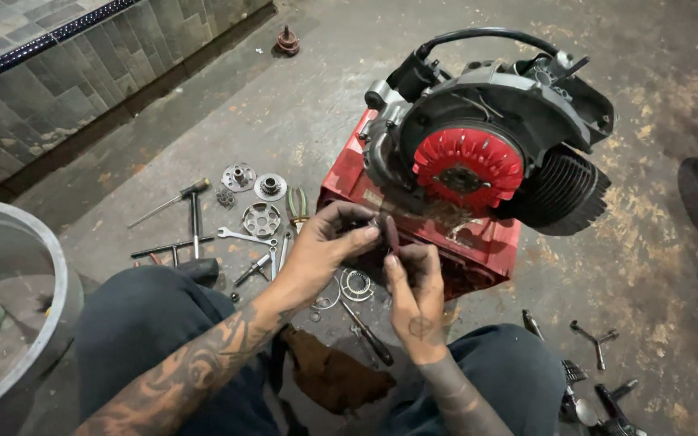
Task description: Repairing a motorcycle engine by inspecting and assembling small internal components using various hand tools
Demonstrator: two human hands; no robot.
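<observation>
My left hand (329,242) and my right hand (415,287) meet in front of me, and both pinch a small dark disc-shaped part (388,232) between the fingertips. Just beyond them a scooter engine (486,129) rests on a red crate (414,222). The engine's red finned flywheel (468,168) faces me, with the black finned cylinder (565,192) to its right. My knees in dark trousers frame the bottom of the view.
On the concrete floor to the left lie clutch plates and gears (262,218), a screwdriver (173,200), wrenches (245,236) and pliers (297,207). Rings (356,284) and a brown rag (334,373) lie between my knees. More tools (595,339) lie right. A grey basin (10,299) stands left.
</observation>
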